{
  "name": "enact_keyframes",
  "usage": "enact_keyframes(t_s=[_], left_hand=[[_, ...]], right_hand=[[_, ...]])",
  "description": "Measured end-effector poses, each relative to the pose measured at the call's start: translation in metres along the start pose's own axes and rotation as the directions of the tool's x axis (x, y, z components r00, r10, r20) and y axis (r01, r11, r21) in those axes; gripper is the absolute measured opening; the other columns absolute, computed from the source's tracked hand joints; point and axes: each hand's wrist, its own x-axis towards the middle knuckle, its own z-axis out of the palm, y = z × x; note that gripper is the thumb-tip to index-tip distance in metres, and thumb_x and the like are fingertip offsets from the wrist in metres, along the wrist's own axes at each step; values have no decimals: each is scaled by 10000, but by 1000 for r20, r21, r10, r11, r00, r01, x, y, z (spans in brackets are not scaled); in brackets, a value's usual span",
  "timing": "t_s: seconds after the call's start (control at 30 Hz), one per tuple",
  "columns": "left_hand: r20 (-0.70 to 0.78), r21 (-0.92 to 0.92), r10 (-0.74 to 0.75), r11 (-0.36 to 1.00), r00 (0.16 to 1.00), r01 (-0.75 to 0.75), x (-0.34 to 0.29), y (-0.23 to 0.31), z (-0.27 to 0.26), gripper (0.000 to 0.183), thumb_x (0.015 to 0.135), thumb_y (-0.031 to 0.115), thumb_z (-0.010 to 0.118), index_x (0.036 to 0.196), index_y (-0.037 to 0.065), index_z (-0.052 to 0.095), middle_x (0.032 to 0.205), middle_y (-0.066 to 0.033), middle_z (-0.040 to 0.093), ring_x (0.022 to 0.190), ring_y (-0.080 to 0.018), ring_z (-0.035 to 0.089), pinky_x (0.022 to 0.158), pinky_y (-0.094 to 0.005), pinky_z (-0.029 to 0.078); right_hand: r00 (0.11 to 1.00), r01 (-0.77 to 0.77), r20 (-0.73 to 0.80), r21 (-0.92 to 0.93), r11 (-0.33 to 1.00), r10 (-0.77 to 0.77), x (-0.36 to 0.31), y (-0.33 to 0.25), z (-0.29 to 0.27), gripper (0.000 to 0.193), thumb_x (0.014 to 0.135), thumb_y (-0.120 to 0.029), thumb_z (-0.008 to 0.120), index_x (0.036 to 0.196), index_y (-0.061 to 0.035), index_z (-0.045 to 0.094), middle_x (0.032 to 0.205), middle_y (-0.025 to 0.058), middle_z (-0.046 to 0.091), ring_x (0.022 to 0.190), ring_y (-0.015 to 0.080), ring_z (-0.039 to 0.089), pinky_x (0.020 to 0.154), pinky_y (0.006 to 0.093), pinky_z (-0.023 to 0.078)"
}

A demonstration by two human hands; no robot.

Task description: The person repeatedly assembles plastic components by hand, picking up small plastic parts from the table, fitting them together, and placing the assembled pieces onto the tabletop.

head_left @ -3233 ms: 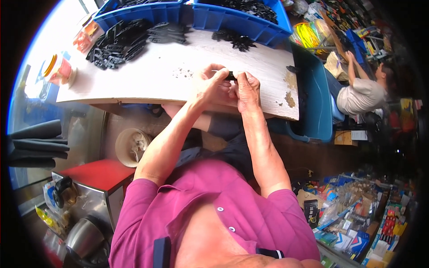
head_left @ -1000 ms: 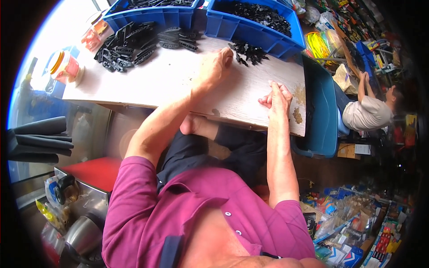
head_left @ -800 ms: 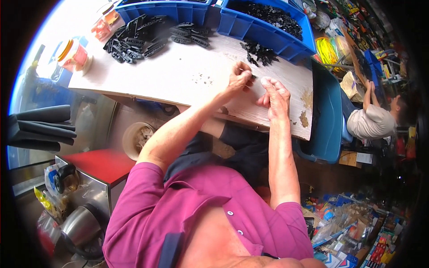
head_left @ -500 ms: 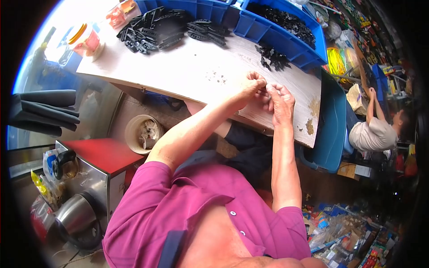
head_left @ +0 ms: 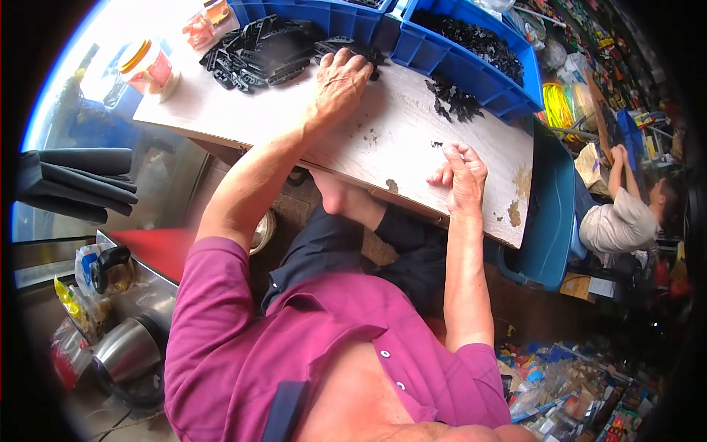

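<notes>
- Pale wooden boards formed the worktable [head_left: 398, 140], which stood in a crowded workshop with goods heaped along the right side.
- Two blue bins [head_left: 471, 51] lined the table's far edge, the right one filled with small black parts.
- The left hand [head_left: 340, 82] was stretched out to the far side of the table, palm down, its fingers curled onto the pile of black plastic pieces [head_left: 272, 51]; whether it gripped one could not be told.
- The right hand [head_left: 462, 177] rested near the table's near edge, fingers bent loosely inward; what lay inside them could not be seen.
- A smaller heap of black parts [head_left: 453, 99] lay beyond the right hand, near the right bin, apart from both hands.
- A jar with an orange lid [head_left: 151, 68] stood at the table's left corner.
- Another person [head_left: 622, 214] in a light shirt sat well off to the right.
</notes>
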Motion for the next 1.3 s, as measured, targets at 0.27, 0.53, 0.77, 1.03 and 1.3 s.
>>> enact_keyframes(t_s=[0.27,0.53,0.77,1.03,1.3], left_hand=[[155,-305,93,952,983,-42,-14,47,-7,307,751,112,675,1052,90,618,1100,-83,605,1064,-301,539,885,-417,465],[81,-285,-246,923,966,258,-22,40,-8,268,871,251,642,1094,102,638,1024,-118,647,986,-311,569,855,-423,466],[162,-255,-301,907,940,335,-32,70,-26,160,858,245,650,903,94,680,945,-110,656,927,-320,583,808,-419,472],[292,-637,-423,583,858,505,-46,92,-36,194,826,153,682,973,44,618,851,-142,664,827,-319,634,745,-409,499],[534,-844,-402,-198,744,499,-58,127,-40,285,870,101,655,1103,-29,557,892,-28,601,778,-131,577,723,-286,493]], right_hand=[[1000,5,-13,-9,1000,-5,2,0,-2,160,860,-179,706,915,-65,608,481,2,466,417,127,511,450,323,523],[1000,11,-9,-31,999,-12,0,0,4,182,855,-195,714,915,-59,608,480,0,466,417,122,513,449,318,523],[1000,22,-10,-8,1000,-22,0,1,-1,169,865,-190,704,930,-64,611,486,-1,473,424,124,522,453,319,530],[999,37,-8,45,998,-37,0,1,-1,163,872,-183,691,938,-58,608,490,1,481,429,136,536,459,342,547],[997,75,-12,223,972,-74,-7,-1,10,130,862,-143,685,931,-57,615,503,10,494,454,142,530,535,404,586]])
